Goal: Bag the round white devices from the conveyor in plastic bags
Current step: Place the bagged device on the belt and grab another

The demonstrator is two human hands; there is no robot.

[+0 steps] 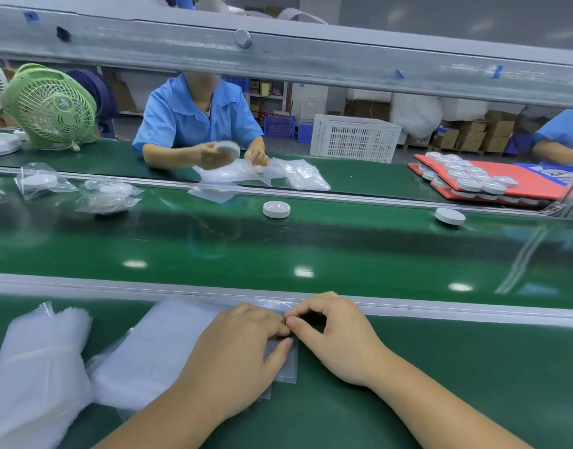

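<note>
A stack of clear plastic bags (168, 345) lies on the green bench in front of me. My left hand (243, 348) rests flat on the stack's right end. My right hand (333, 335) pinches the edge of the top bag (286, 361), thumb and forefinger meeting the left fingertips. Two round white devices lie bare on the green conveyor (278, 247): one (276, 209) in the middle, another (449, 216) to the right. Bagged devices (107, 196) lie on the belt at the far left.
A second heap of bags (35, 367) sits at the near left. Across the belt a person in a blue shirt (197, 121) holds a device over bags. Red trays (518, 179) carry several devices at far right. A green fan (50, 106) stands far left.
</note>
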